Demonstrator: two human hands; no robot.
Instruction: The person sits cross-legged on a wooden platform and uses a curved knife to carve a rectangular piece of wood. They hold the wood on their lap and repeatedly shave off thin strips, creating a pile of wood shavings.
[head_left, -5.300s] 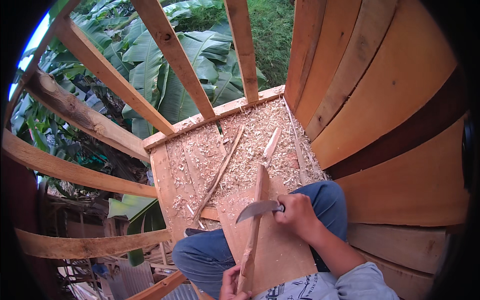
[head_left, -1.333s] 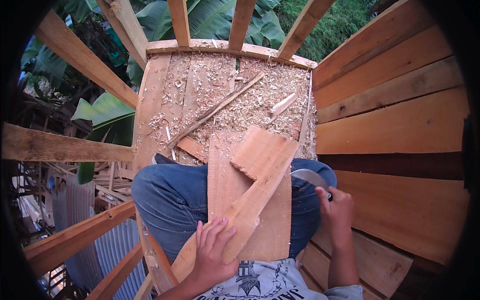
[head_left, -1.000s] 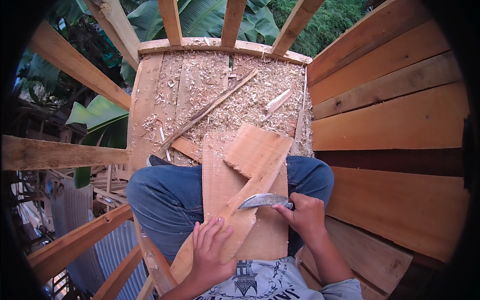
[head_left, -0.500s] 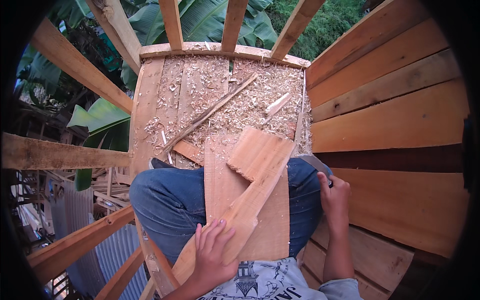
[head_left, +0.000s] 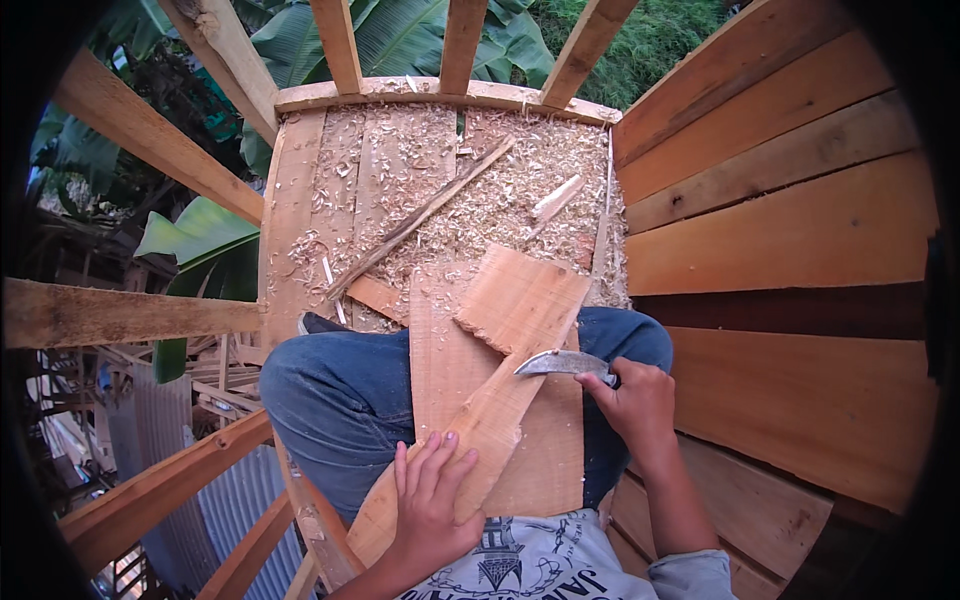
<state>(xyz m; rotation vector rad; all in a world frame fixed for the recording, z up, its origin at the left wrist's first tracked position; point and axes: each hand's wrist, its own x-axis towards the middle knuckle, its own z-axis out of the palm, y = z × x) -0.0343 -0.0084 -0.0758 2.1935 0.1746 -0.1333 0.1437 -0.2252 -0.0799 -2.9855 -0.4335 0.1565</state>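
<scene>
Across my lap lies a wide flat board [head_left: 440, 350], and on top of it a carved piece of wood [head_left: 522, 295] runs diagonally, with a broad squared far end, a narrower neck and a wider near part. My left hand [head_left: 432, 495] rests on the near part, its fingers stretched out flat against the wood. In my right hand [head_left: 637, 402] is a knife [head_left: 563, 363] with a curved metal blade. My fingers wrap round its handle, which they mostly hide. The blade reaches left over the neck of the carved wood; I cannot tell whether it touches.
Wood shavings [head_left: 500, 205] cover the plank floor ahead. A long thin stick [head_left: 425, 215], a pale wood chunk [head_left: 558, 198] and a small wood strip [head_left: 376, 298] lie there. Slatted rails [head_left: 130, 310] stand at left and ahead, and a plank wall [head_left: 780, 240] at right.
My right hand has swung left and inward from beside my right knee, bringing the knife over the neck of the carved wood. My left hand has stayed in place.
</scene>
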